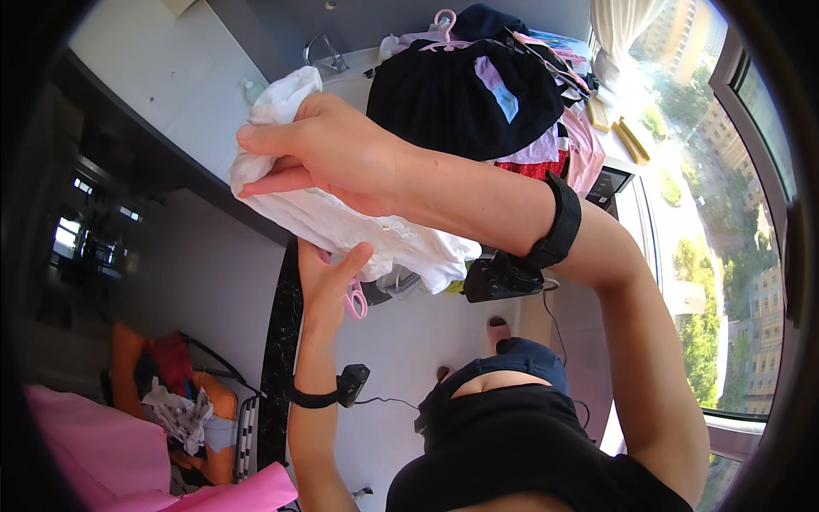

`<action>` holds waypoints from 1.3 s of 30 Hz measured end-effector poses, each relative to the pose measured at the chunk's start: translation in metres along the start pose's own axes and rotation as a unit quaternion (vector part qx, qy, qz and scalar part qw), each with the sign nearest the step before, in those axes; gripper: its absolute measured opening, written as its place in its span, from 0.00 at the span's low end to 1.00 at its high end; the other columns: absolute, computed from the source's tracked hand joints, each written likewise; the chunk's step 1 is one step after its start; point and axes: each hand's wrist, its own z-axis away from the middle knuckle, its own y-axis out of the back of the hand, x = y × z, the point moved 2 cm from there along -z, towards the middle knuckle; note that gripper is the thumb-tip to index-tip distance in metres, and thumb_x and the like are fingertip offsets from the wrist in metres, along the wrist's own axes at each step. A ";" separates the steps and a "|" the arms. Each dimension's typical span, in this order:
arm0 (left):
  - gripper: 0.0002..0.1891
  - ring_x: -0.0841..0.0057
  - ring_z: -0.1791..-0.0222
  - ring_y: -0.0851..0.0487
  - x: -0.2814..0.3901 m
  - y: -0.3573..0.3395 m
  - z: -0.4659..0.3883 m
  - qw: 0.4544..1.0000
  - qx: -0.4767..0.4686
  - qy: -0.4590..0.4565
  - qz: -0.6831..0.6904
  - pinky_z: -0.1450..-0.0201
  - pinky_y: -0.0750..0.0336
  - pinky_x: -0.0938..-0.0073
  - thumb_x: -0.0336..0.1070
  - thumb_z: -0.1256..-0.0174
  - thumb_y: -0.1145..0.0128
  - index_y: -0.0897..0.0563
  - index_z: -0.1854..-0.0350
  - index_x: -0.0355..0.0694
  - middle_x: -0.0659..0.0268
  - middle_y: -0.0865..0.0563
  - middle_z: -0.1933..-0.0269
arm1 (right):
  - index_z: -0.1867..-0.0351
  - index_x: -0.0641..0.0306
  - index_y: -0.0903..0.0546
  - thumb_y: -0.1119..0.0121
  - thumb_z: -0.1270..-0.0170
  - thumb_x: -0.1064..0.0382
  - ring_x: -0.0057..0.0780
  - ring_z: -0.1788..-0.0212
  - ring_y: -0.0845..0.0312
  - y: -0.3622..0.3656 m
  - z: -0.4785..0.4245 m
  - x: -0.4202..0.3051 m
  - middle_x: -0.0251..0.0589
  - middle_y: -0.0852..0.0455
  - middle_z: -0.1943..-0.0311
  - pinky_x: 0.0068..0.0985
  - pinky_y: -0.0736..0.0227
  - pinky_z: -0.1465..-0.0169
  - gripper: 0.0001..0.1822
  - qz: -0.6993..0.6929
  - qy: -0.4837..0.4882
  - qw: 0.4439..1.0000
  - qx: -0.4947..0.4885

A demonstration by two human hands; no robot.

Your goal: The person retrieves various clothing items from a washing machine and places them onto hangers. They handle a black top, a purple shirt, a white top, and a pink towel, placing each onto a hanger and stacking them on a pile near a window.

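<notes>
My right hand (pixel 333 150) pinches one end of a white cloth garment (pixel 390 240), bunched between thumb and fingers. The garment stretches down to the right, its lower part loose and crumpled. Below it is my left hand (pixel 329 275), thumb raised against the cloth, its fingers partly hidden behind the garment. A pink plastic clothes hanger (pixel 356 302) lies in the left hand's grip. Its curved end shows beside the palm, and the garment covers the rest.
Ahead, a black pleated skirt (pixel 435 105) on a pink hanger covers a clothes pile by a sink tap (pixel 325 54). Yellow bars (pixel 630 141) lie near the window (pixel 704 256). At lower left are pink fabric (pixel 96 448) and an orange seat (pixel 217 397) holding clothes. A cable (pixel 390 401) hangs nearby.
</notes>
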 end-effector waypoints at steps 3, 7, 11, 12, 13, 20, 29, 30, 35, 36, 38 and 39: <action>0.26 0.72 0.53 0.20 -0.005 -0.001 -0.006 0.992 0.042 0.039 -0.111 0.44 0.29 0.73 0.41 0.35 0.38 0.28 0.43 0.26 0.60 0.18 0.52 | 0.57 0.79 0.22 0.44 0.30 0.62 0.39 0.52 0.17 0.000 -0.001 -0.017 0.52 0.16 0.59 0.28 0.20 0.44 0.16 -0.016 0.084 0.996 -0.016; 0.21 0.77 0.54 0.19 0.016 0.018 -0.016 0.987 0.051 0.125 -0.092 0.49 0.27 0.76 0.43 0.29 0.45 0.23 0.47 0.26 0.58 0.16 0.53 | 0.54 0.78 0.23 0.48 0.28 0.62 0.42 0.48 0.18 0.054 0.000 -0.050 0.54 0.18 0.53 0.32 0.23 0.38 0.16 0.013 0.147 0.989 0.017; 0.15 0.78 0.59 0.18 0.030 0.045 -0.028 0.987 0.068 0.122 -0.082 0.54 0.25 0.78 0.34 0.32 0.45 0.22 0.49 0.28 0.60 0.16 0.56 | 0.51 0.79 0.23 0.45 0.30 0.60 0.45 0.51 0.16 0.121 0.013 -0.039 0.56 0.17 0.52 0.31 0.21 0.42 0.18 0.131 0.001 0.990 0.054; 0.13 0.79 0.60 0.18 0.031 0.055 -0.032 0.989 0.073 0.094 -0.093 0.55 0.25 0.78 0.31 0.33 0.45 0.22 0.50 0.29 0.61 0.16 0.57 | 0.52 0.79 0.23 0.44 0.32 0.60 0.43 0.54 0.14 0.132 0.024 -0.031 0.55 0.16 0.54 0.29 0.18 0.46 0.19 0.172 -0.056 0.981 0.071; 0.12 0.79 0.60 0.18 0.036 0.064 -0.035 0.988 0.064 0.080 -0.114 0.56 0.25 0.79 0.29 0.34 0.45 0.22 0.52 0.29 0.61 0.16 0.58 | 0.53 0.79 0.22 0.42 0.35 0.61 0.39 0.59 0.13 0.142 0.038 -0.025 0.53 0.14 0.58 0.27 0.16 0.51 0.19 0.225 -0.142 0.963 0.035; 0.12 0.82 0.63 0.19 0.057 0.044 -0.036 0.980 -0.060 0.094 -0.162 0.59 0.27 0.81 0.17 0.45 0.51 0.23 0.58 0.32 0.64 0.16 0.63 | 0.50 0.68 0.27 0.29 0.48 0.57 0.52 0.58 0.23 0.123 0.070 0.011 0.53 0.22 0.56 0.35 0.27 0.52 0.27 0.602 0.093 0.792 0.043; 0.13 0.72 0.66 0.18 0.085 0.045 -0.022 0.884 -0.188 0.025 -0.427 0.58 0.26 0.74 0.23 0.45 0.48 0.22 0.56 0.29 0.58 0.16 0.67 | 0.48 0.64 0.21 0.28 0.49 0.52 0.43 0.54 0.20 0.071 0.017 0.017 0.48 0.16 0.59 0.34 0.26 0.51 0.29 0.621 0.044 0.766 -0.159; 0.14 0.69 0.66 0.17 0.086 0.049 -0.022 0.894 -0.184 0.029 -0.407 0.58 0.26 0.73 0.23 0.45 0.48 0.21 0.55 0.30 0.57 0.15 0.67 | 0.49 0.66 0.20 0.28 0.48 0.50 0.41 0.58 0.19 0.079 0.016 0.028 0.47 0.15 0.62 0.32 0.26 0.52 0.28 0.580 0.041 0.788 -0.201; 0.18 0.59 0.60 0.17 0.088 0.053 -0.021 0.888 -0.258 0.136 -0.354 0.54 0.26 0.71 0.23 0.45 0.48 0.21 0.50 0.32 0.52 0.15 0.59 | 0.51 0.66 0.19 0.35 0.40 0.41 0.26 0.67 0.22 0.070 0.024 0.057 0.38 0.18 0.70 0.26 0.28 0.61 0.29 0.473 -0.070 0.832 -0.280; 0.18 0.60 0.57 0.17 0.091 0.050 -0.022 0.874 -0.253 0.108 -0.400 0.52 0.27 0.71 0.22 0.44 0.48 0.21 0.49 0.32 0.52 0.15 0.56 | 0.48 0.64 0.21 0.40 0.36 0.40 0.19 0.71 0.27 0.063 0.028 0.060 0.33 0.22 0.75 0.20 0.32 0.65 0.28 0.390 -0.141 0.863 -0.289; 0.18 0.64 0.52 0.18 0.093 0.042 -0.024 0.838 -0.243 0.051 -0.486 0.48 0.28 0.70 0.22 0.43 0.49 0.21 0.48 0.31 0.53 0.16 0.51 | 0.47 0.63 0.21 0.41 0.34 0.41 0.17 0.73 0.30 0.063 0.034 0.060 0.31 0.24 0.76 0.17 0.35 0.68 0.27 0.355 -0.132 0.901 -0.209; 0.18 0.65 0.50 0.19 0.094 0.043 -0.026 0.837 -0.206 -0.022 -0.506 0.46 0.29 0.70 0.22 0.42 0.49 0.21 0.48 0.31 0.53 0.17 0.49 | 0.46 0.62 0.21 0.42 0.33 0.41 0.16 0.74 0.32 0.064 0.036 0.060 0.31 0.25 0.77 0.16 0.37 0.69 0.27 0.336 -0.126 0.918 -0.170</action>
